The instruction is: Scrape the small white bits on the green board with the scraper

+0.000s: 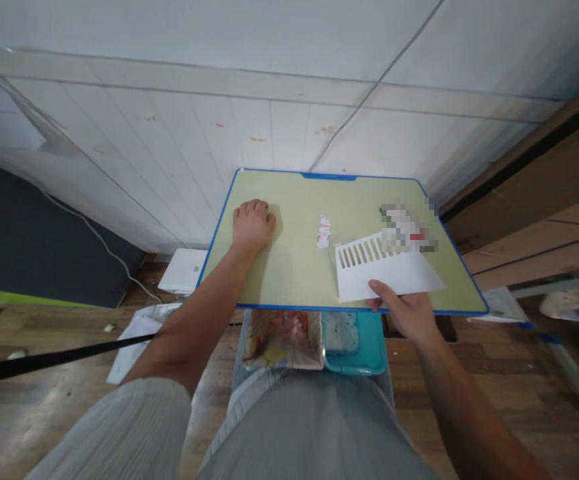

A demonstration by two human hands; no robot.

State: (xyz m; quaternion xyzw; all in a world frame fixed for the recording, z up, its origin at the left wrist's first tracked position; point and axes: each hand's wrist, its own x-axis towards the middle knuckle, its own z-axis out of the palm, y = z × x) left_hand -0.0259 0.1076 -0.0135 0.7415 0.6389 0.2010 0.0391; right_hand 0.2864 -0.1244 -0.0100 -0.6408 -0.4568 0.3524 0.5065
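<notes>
My right hand (403, 312) grips the lower edge of a white slotted card (374, 275), thumb on top and fingers underneath. A row of narrow slots runs along the card's far side, and the yellow-green tabletop shows through them. My left hand (254, 225) rests on the left part of the blue-edged table (289, 280), its fingers curled down; whatever they may hold is hidden. Between the hands lies a small cluster of white and pinkish paper scraps (324, 232). Just beyond the card, a blurred-out item (409, 227) with a red patch lies at the right.
Below the near table edge sit an open box (285, 360) with mixed contents and a turquoise tray (369, 363). A white box (182, 270) stands on the left. Behind the table rises a white wall (279, 127) with a cable; brown cartons (534, 193) flank the right.
</notes>
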